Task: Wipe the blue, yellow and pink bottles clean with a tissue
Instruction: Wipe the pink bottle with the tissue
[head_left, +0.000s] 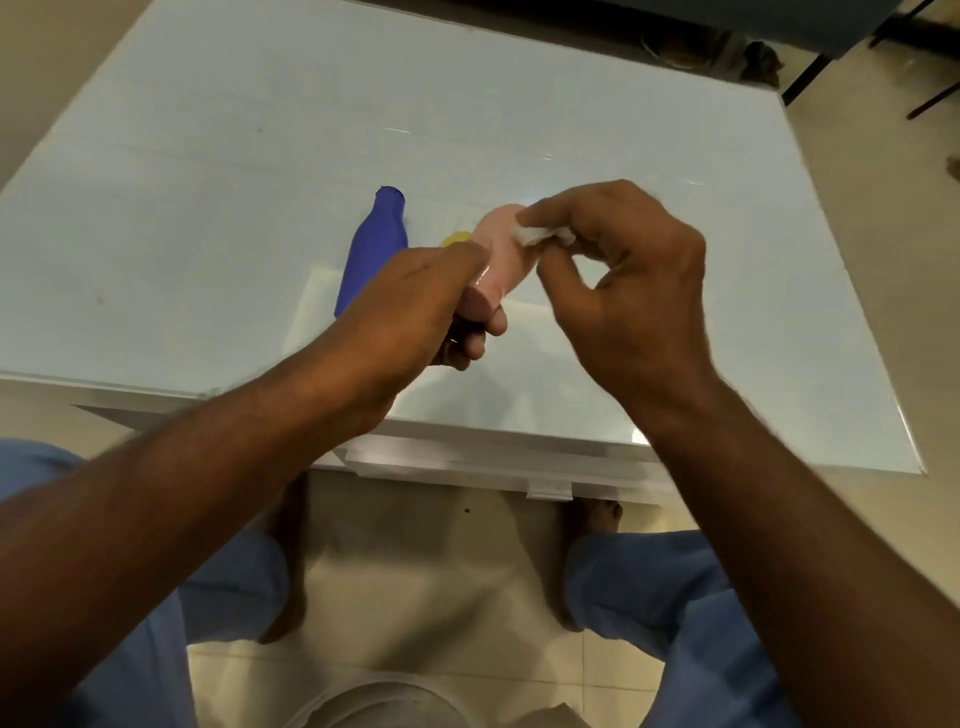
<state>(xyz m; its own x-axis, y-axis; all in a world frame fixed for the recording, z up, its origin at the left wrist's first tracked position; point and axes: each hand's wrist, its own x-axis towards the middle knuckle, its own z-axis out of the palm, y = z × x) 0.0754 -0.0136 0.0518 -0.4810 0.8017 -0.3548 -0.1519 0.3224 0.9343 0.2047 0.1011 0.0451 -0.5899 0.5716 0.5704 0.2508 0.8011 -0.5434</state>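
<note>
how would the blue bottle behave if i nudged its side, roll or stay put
The blue bottle lies on its side on the smooth glossy table, so it would probably roll or slide easily. Its narrower neck suggests it would curve rather than roll straight. It looks like light plastic, though that is uncertain.

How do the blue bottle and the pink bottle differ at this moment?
The blue bottle lies on the table, touched by neither hand; the pink bottle is held above it in the left hand. The right hand presses a tissue to the pink bottle, not the blue. Both point their tops away from the person.
</note>
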